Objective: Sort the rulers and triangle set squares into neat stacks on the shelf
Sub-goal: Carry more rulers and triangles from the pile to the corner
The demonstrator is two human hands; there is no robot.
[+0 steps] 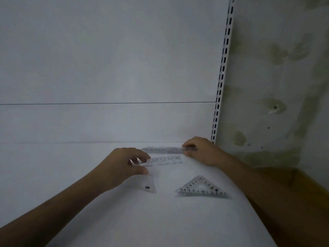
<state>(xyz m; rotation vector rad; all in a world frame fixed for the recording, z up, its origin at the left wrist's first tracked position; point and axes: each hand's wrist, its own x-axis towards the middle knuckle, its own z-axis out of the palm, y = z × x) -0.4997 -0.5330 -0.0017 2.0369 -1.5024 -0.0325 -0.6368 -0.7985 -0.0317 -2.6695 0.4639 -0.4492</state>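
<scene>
Left hand [122, 164] fingers [140, 154] curled, pinching left end of nearer clear ruler [163, 160]. Right hand [201, 150] fingers [189, 145] clamped on right end of farther ruler [163, 149], near back panel. Both rulers flat on white shelf [160, 220], parallel. Closer in: one clear set square [146, 184] just under left hand, another [202, 188] lying apart to the right.

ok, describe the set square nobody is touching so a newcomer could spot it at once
Start at the slotted upright on the right of the white shelf and come down towards the near edge, past the right hand. The numbered set square lies flat there, apart from both hands. Unlike the plainer triangle by the left hand, its printed scales show clearly and nothing overlaps it.
</scene>
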